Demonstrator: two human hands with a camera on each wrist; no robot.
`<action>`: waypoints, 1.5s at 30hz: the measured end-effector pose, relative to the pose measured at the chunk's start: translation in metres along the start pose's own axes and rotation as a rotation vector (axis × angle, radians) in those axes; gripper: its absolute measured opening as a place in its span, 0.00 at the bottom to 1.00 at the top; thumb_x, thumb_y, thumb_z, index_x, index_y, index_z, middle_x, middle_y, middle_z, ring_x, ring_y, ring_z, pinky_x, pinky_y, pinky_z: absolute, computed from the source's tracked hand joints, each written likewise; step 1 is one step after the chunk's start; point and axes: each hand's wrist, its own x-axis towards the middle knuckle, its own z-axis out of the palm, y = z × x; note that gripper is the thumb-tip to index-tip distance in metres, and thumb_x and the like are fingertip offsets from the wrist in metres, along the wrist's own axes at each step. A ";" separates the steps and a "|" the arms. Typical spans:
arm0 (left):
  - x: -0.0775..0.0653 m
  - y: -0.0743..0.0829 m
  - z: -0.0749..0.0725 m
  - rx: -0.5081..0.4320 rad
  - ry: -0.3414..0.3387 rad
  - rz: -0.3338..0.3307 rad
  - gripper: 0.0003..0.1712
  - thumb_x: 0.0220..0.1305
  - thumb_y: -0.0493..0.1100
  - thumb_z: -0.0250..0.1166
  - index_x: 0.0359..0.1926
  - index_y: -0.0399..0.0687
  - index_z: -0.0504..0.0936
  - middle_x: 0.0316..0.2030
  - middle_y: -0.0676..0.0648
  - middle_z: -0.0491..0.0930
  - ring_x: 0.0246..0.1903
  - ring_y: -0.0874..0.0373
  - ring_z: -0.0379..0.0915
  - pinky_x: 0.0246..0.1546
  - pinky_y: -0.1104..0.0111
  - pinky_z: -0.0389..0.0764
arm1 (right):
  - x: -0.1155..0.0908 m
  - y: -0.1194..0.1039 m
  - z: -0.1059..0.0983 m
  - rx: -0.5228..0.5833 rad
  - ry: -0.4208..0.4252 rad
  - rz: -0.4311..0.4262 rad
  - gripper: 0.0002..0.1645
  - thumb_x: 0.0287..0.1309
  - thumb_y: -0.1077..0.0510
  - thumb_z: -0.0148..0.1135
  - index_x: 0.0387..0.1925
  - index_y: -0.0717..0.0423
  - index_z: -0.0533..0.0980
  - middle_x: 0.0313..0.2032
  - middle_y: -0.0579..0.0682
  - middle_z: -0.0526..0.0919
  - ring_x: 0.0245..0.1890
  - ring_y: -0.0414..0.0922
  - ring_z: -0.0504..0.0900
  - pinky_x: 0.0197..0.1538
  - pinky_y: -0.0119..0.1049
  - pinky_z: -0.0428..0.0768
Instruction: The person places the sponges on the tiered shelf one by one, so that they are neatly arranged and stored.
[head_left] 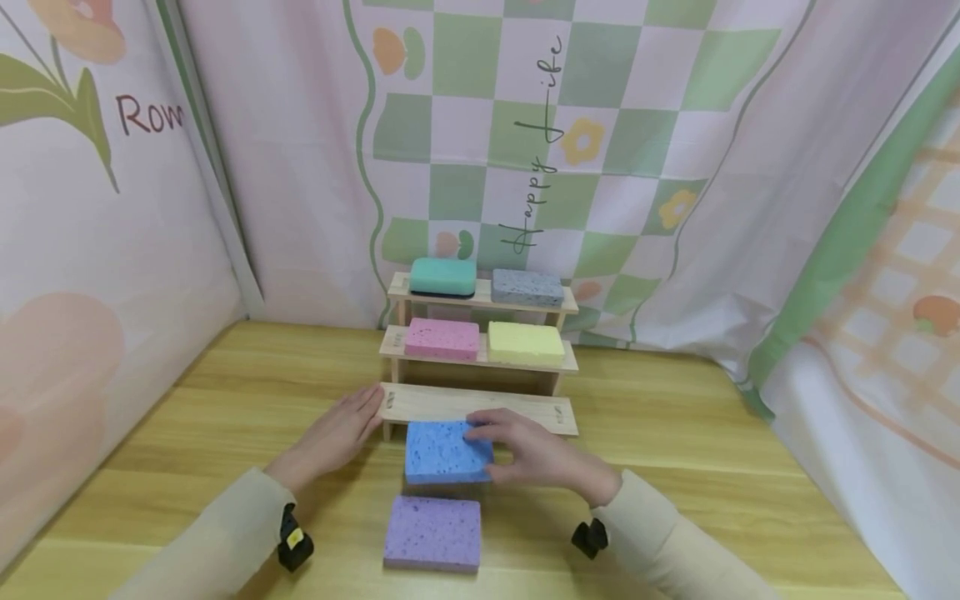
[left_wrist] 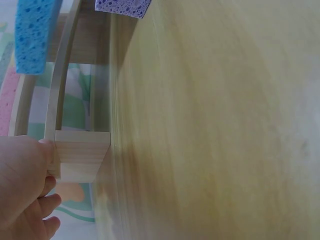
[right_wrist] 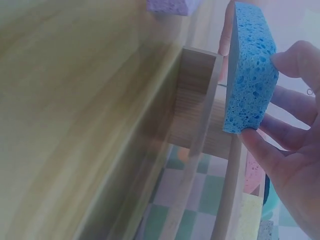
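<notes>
A blue sponge [head_left: 448, 452] is held in my right hand [head_left: 528, 450], thumb at one edge and fingers along the others. It is raised in front of the lowest tier of a small three-tier wooden rack [head_left: 480, 406]. My left hand [head_left: 341, 433] touches the left end of that tier; in the left wrist view its thumb side [left_wrist: 42, 150] meets the board's end. A purple sponge [head_left: 432, 533] lies flat on the table nearer to me. On the middle tier sit a pink sponge [head_left: 442, 339] and a yellow sponge [head_left: 526, 343].
The top tier bears a teal sponge [head_left: 443, 277] with a dark underside and a grey-blue sponge [head_left: 527, 287]. The rack stands on a wood-grain table [head_left: 667, 467], close to a checked curtain [head_left: 465, 133]. Printed cloth [head_left: 90, 242] hangs at both sides.
</notes>
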 end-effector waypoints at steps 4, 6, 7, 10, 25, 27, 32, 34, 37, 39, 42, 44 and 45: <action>0.001 -0.001 0.001 0.005 -0.010 -0.001 0.27 0.72 0.41 0.46 0.64 0.26 0.57 0.64 0.31 0.56 0.62 0.38 0.53 0.61 0.49 0.56 | 0.004 0.002 -0.004 -0.016 0.027 -0.002 0.26 0.47 0.61 0.65 0.51 0.64 0.76 0.56 0.60 0.71 0.56 0.54 0.69 0.57 0.44 0.70; 0.002 -0.001 0.001 0.008 -0.014 -0.003 0.27 0.72 0.41 0.46 0.64 0.26 0.57 0.64 0.31 0.56 0.62 0.38 0.53 0.61 0.49 0.55 | 0.005 0.003 -0.005 -0.021 0.031 0.006 0.26 0.48 0.61 0.65 0.51 0.64 0.75 0.56 0.60 0.71 0.57 0.54 0.69 0.57 0.44 0.70; 0.002 -0.001 0.001 0.011 -0.016 -0.005 0.27 0.72 0.41 0.46 0.64 0.26 0.57 0.64 0.31 0.56 0.63 0.38 0.53 0.61 0.49 0.55 | 0.006 0.004 -0.005 -0.022 0.032 0.009 0.26 0.48 0.61 0.65 0.51 0.64 0.75 0.57 0.60 0.71 0.57 0.54 0.68 0.58 0.44 0.69; 0.003 -0.001 0.001 0.011 -0.027 -0.014 0.27 0.72 0.41 0.45 0.65 0.27 0.57 0.64 0.31 0.56 0.63 0.38 0.52 0.62 0.48 0.54 | 0.009 0.006 -0.007 -0.013 0.037 0.024 0.25 0.50 0.61 0.64 0.52 0.64 0.75 0.58 0.60 0.70 0.58 0.53 0.68 0.57 0.44 0.70; 0.003 -0.002 0.002 0.030 -0.048 -0.027 0.28 0.72 0.42 0.45 0.65 0.28 0.56 0.65 0.33 0.56 0.64 0.40 0.51 0.63 0.49 0.50 | 0.027 0.009 -0.007 -0.023 0.101 0.072 0.25 0.52 0.63 0.62 0.53 0.65 0.74 0.58 0.62 0.69 0.58 0.55 0.66 0.56 0.46 0.70; 0.003 -0.002 0.002 0.029 -0.052 -0.028 0.28 0.72 0.42 0.45 0.65 0.28 0.56 0.65 0.33 0.55 0.64 0.40 0.51 0.63 0.49 0.50 | 0.029 0.011 -0.006 -0.035 0.115 0.062 0.24 0.51 0.63 0.62 0.53 0.66 0.74 0.57 0.63 0.69 0.58 0.56 0.67 0.56 0.47 0.71; 0.003 -0.002 0.001 0.025 -0.056 -0.030 0.28 0.72 0.43 0.45 0.65 0.27 0.56 0.65 0.32 0.55 0.64 0.40 0.51 0.63 0.49 0.50 | 0.033 0.015 -0.004 -0.058 0.122 0.077 0.25 0.52 0.62 0.63 0.53 0.66 0.74 0.57 0.63 0.69 0.58 0.56 0.67 0.56 0.46 0.71; 0.003 -0.001 0.001 0.026 -0.051 -0.029 0.28 0.72 0.43 0.45 0.65 0.27 0.57 0.64 0.32 0.56 0.64 0.40 0.51 0.63 0.49 0.51 | 0.034 0.016 -0.003 -0.066 0.119 0.089 0.25 0.52 0.61 0.64 0.53 0.65 0.74 0.58 0.63 0.69 0.58 0.56 0.67 0.56 0.46 0.70; 0.003 -0.001 0.001 0.029 -0.043 -0.029 0.28 0.72 0.42 0.46 0.65 0.27 0.57 0.64 0.32 0.56 0.63 0.39 0.52 0.63 0.49 0.51 | 0.036 0.017 -0.002 -0.076 0.115 0.101 0.25 0.52 0.61 0.64 0.53 0.65 0.74 0.58 0.63 0.69 0.58 0.55 0.66 0.57 0.46 0.70; 0.002 -0.001 0.001 0.033 -0.038 -0.028 0.27 0.72 0.42 0.46 0.65 0.27 0.58 0.64 0.32 0.57 0.63 0.39 0.52 0.63 0.49 0.52 | 0.037 0.019 -0.001 -0.079 0.114 0.100 0.25 0.52 0.61 0.64 0.52 0.64 0.74 0.58 0.63 0.69 0.59 0.55 0.66 0.56 0.46 0.70; 0.002 -0.002 0.001 0.030 -0.040 -0.029 0.28 0.72 0.42 0.46 0.65 0.27 0.57 0.64 0.32 0.56 0.63 0.39 0.52 0.63 0.49 0.51 | 0.038 0.021 0.000 -0.085 0.114 0.097 0.24 0.52 0.61 0.64 0.52 0.64 0.74 0.58 0.63 0.69 0.58 0.55 0.66 0.56 0.46 0.70; 0.002 -0.002 0.001 0.031 -0.042 -0.027 0.28 0.72 0.42 0.46 0.65 0.27 0.57 0.64 0.32 0.56 0.63 0.39 0.52 0.63 0.49 0.51 | 0.039 0.023 0.001 -0.091 0.113 0.097 0.24 0.52 0.61 0.64 0.52 0.64 0.75 0.58 0.63 0.69 0.58 0.55 0.67 0.57 0.45 0.70; 0.002 -0.002 0.001 0.032 -0.043 -0.026 0.28 0.72 0.43 0.46 0.65 0.27 0.57 0.64 0.32 0.56 0.63 0.39 0.52 0.63 0.49 0.51 | 0.040 0.024 0.001 -0.093 0.111 0.098 0.24 0.52 0.60 0.64 0.52 0.64 0.75 0.58 0.63 0.69 0.58 0.55 0.67 0.57 0.45 0.70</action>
